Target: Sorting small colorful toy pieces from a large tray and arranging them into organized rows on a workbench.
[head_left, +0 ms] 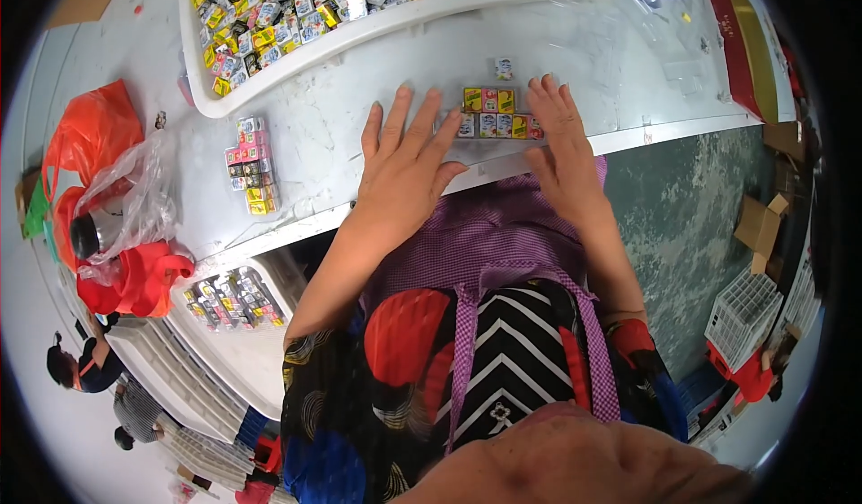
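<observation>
Boxes (310, 26) lay on our table (332, 109): the white tray's (215, 100) heap apparently left to do, our left hand (400, 163) and right hand (566, 149) spread, clasping nothing, the leftmost group (251, 165) perhaps done, rows (488, 125) between our hands seemingly part-built, one box (503, 69) apart.

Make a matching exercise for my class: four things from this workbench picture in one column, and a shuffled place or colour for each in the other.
1. Left hand
2. Lone packet
3. Large tray
4. Checked apron

A. White, heaped with small packets
B. Purple
C. Beside the left end of the two short rows of packets
D. Apart from those rows, just beyond them on the bench

Pairs: 1-C; 2-D; 3-A; 4-B
</observation>
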Available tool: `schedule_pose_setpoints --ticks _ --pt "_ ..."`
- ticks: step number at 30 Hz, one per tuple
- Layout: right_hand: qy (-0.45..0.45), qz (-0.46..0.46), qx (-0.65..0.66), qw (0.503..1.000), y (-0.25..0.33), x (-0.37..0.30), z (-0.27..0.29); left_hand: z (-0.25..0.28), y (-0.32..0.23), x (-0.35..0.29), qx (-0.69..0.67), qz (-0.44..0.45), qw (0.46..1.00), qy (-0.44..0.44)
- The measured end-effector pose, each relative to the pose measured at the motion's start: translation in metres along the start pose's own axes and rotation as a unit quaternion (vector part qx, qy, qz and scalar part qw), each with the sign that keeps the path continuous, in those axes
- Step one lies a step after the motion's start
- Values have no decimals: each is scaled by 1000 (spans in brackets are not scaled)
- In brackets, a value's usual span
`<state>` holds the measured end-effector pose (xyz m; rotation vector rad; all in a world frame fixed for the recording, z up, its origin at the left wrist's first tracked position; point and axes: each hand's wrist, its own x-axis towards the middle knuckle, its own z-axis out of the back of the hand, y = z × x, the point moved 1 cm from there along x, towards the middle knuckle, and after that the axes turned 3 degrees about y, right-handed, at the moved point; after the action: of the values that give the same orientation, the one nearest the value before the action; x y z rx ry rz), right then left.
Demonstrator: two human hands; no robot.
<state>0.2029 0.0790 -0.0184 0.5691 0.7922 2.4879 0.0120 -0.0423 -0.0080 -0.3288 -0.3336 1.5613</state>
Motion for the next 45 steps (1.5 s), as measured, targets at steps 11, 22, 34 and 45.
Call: schedule_pose_setpoints --ticks 11,22,34,45 --pt "71 17 -128 989 8 3 -8 -3 -4 3 1 -11 1000 -1" --pt "-197 44 -65 977 -21 68 76 55 22 31 8 -14 991 -134" --pt "-87 51 -230 968 -66 221 57 73 87 121 42 64 987 -142" --pt "40 -131 -331 934 -69 298 36 77 87 122 4 61 987 -150"
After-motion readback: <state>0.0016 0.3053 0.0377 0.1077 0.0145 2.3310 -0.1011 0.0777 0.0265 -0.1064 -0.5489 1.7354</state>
